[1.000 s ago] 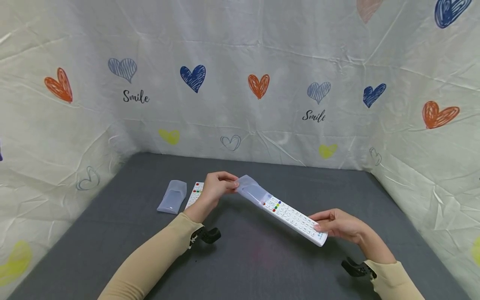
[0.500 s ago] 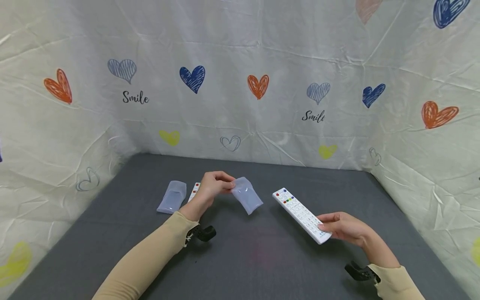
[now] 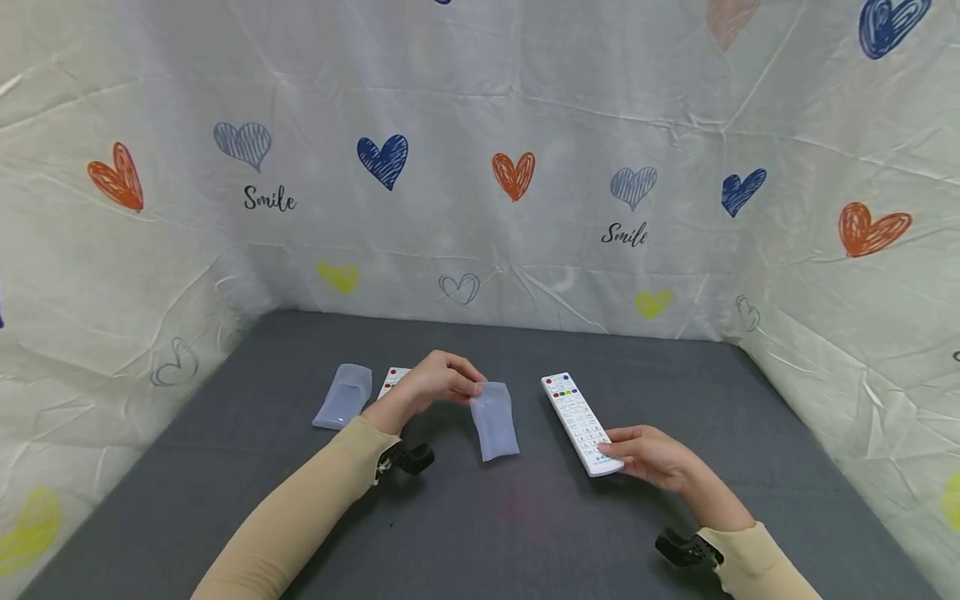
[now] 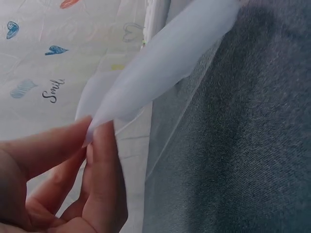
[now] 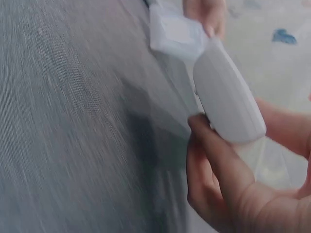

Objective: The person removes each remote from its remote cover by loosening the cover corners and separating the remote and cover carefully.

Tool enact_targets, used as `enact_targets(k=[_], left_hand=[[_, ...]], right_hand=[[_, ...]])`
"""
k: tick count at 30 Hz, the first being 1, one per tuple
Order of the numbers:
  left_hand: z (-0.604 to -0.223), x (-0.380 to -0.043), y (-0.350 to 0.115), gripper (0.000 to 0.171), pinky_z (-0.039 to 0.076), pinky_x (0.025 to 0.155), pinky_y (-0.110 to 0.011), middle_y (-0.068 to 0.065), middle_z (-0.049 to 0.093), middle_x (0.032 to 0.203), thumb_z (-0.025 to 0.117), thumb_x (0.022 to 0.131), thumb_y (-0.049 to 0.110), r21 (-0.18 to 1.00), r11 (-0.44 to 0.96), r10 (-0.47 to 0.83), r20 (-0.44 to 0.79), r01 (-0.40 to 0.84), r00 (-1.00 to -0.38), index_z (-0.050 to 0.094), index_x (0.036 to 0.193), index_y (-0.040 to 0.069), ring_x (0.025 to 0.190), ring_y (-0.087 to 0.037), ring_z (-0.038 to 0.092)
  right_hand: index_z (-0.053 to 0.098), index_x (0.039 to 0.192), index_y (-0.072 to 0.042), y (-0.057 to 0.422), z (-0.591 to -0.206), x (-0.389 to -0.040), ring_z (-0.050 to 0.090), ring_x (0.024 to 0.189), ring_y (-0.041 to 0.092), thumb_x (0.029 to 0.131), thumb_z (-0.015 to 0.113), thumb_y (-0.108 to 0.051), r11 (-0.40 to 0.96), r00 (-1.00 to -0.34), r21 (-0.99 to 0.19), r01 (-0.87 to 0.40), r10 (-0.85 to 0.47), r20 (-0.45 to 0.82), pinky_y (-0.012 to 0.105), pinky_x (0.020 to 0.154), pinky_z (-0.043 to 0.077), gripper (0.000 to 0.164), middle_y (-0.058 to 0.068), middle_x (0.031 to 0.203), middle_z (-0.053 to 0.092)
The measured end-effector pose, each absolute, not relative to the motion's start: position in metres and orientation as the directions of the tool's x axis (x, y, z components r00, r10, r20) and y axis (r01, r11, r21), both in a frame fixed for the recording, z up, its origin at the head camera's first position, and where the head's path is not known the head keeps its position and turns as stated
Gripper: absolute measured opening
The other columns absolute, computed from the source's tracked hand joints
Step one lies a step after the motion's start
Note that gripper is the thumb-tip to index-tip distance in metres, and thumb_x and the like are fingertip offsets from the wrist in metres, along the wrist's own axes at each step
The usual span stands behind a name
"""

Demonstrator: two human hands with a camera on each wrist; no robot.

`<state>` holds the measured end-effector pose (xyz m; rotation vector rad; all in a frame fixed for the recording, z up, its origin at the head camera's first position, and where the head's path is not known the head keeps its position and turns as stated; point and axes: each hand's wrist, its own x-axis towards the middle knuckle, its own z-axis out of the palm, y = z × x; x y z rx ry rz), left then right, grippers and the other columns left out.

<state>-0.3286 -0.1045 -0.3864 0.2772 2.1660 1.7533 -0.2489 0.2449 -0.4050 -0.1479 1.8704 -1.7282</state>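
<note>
Between thumb and fingers my left hand [image 3: 438, 382] pinches a translucent sleeve [image 3: 495, 425] by its upper corner. The sleeve hangs down above the table; in the left wrist view its soft plastic [image 4: 150, 68] stretches away from the fingertips. My right hand [image 3: 652, 457] grips the lower end of a white remote control [image 3: 577, 421], buttons facing up, apart from the sleeve. The right wrist view shows the remote's smooth end [image 5: 228, 97] with thumb and fingers about it. Another white remote [image 3: 392, 379] lies partly hidden behind my left hand.
A second translucent sleeve [image 3: 345, 396] lies on the dark grey table [image 3: 465, 533] to the left of the half-hidden remote. White cloth with printed hearts [image 3: 513, 175] hangs around the back and sides of the table.
The remote has come out of the sleeve and the two have parted. The sleeve now hangs lower and straighter. My right hand has since moved left, turning the remote more upright in view.
</note>
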Motion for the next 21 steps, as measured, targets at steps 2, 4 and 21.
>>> enact_targets(k=[2,4,21], left_hand=[[-0.388,-0.331,-0.102,0.019,0.058,0.073,-0.033,-0.01,0.068,0.092,0.07,0.082,0.001,0.97,0.233,0.378,-0.158,-0.072,-0.912,0.07,0.1,-0.004,0.074,-0.015,0.065],[-0.39,-0.332,-0.1,0.019,0.058,0.073,-0.033,-0.01,0.068,0.092,0.07,0.081,0.0,0.966,0.25,0.374,-0.162,-0.069,-0.913,0.07,0.099,-0.005,0.075,-0.014,0.064],[-0.412,-0.337,-0.082,0.017,0.058,0.076,-0.033,-0.012,0.068,0.103,0.072,0.081,0.003,0.938,0.315,0.172,-0.21,-0.149,-0.962,0.072,0.098,0.003,0.085,-0.018,0.065]], right_hand=[[0.028,0.136,0.021,0.236,-0.408,-0.248,0.063,0.088,0.007,0.092,0.058,-0.007,0.149,-0.831,-0.942,0.302,-0.444,-0.336,0.021,0.076,0.054,0.06,0.001,0.098,0.064],[0.03,0.134,0.022,0.228,-0.41,-0.247,0.063,0.087,0.007,0.092,0.058,-0.007,0.153,-0.838,-0.944,0.291,-0.436,-0.329,0.022,0.077,0.054,0.058,0.001,0.097,0.064],[0.054,0.111,0.009,0.199,-0.416,-0.245,0.063,0.069,0.013,0.085,0.071,-0.022,0.495,-0.93,-0.839,0.227,-0.144,-0.337,0.03,0.064,0.058,0.044,0.01,0.086,0.064]])
